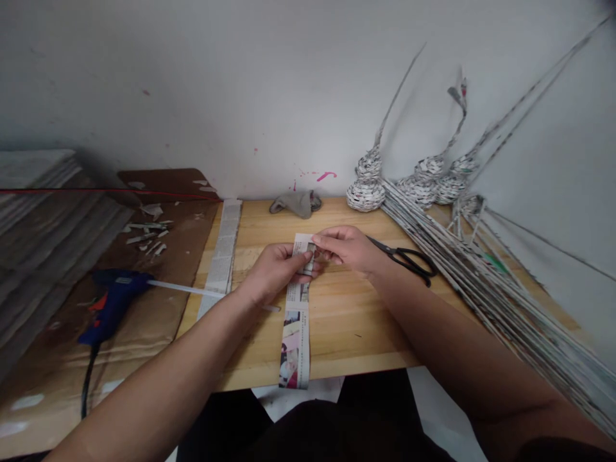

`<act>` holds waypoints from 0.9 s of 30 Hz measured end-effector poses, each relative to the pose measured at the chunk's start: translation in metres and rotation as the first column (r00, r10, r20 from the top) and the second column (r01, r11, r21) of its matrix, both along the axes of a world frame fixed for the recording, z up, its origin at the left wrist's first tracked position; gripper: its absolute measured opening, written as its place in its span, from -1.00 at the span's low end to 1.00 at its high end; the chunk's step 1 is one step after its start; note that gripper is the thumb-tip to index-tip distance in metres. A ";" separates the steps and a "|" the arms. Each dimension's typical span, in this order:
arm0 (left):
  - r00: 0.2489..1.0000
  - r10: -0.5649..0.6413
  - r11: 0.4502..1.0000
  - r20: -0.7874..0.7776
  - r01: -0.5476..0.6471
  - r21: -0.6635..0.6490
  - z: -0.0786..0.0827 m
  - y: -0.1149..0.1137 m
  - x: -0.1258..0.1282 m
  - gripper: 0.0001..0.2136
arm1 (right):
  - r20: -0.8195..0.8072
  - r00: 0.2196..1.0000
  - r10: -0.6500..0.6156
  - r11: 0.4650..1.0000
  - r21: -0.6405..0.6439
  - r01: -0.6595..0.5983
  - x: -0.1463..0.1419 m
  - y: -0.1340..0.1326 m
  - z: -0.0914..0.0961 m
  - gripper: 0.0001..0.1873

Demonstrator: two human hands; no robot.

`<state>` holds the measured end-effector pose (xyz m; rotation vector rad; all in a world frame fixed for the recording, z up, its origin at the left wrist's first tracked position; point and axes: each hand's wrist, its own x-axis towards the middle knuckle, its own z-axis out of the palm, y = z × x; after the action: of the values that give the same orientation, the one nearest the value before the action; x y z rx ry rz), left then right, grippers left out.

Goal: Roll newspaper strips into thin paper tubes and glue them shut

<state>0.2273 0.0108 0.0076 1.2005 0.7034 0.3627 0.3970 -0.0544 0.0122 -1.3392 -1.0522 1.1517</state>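
Observation:
A long strip of printed newspaper [294, 343] runs between my hands and hangs slightly over the table's front edge. My left hand [283, 266] grips the strip near its top, thumb in front and fingers behind. At the strip's upper right edge, my right hand [344, 248] pinches the paper between thumb and fingers. Just right of my right hand lie black-handled scissors [414, 260], partly hidden by the wrist. Left of my left hand is a stack of newspaper strips [224, 247]. A white glue stick [185, 288] reaches behind my left forearm.
A blue glue gun [113, 301] lies on brown cardboard [158, 321] at left, near paper scraps [147, 237]. Stacked newspaper [43, 224] stands far left. A grey cloth [297, 204], woven paper gourds [366, 186] and long rolled paper sticks [462, 276] occupy the back and right.

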 end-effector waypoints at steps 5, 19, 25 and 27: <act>1.000 -0.006 1.000 0.007 0.006 0.005 0.001 0.000 0.000 -0.66 | 0.011 0.991 0.131 0.991 -0.001 -0.131 0.006 -0.001 0.001 -0.64; 1.000 0.015 1.000 -0.015 -0.015 -0.008 0.003 -0.003 0.001 -0.72 | -0.091 0.995 -0.030 0.999 -0.021 0.028 -0.007 0.001 0.002 -0.65; 1.000 -0.028 1.000 0.001 0.028 0.003 0.003 -0.005 0.001 -0.68 | 0.004 0.997 -0.074 0.996 0.056 0.074 -0.011 0.001 -0.004 -0.63; 0.999 -0.037 0.999 0.004 0.037 0.004 0.002 -0.004 0.000 -0.68 | 0.032 0.994 -0.105 0.993 0.057 0.103 -0.014 0.002 -0.007 -0.61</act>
<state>0.2276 0.0065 0.0100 1.2147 0.6768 0.3360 0.3834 -0.0523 0.0055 -1.3587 -1.0202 1.0185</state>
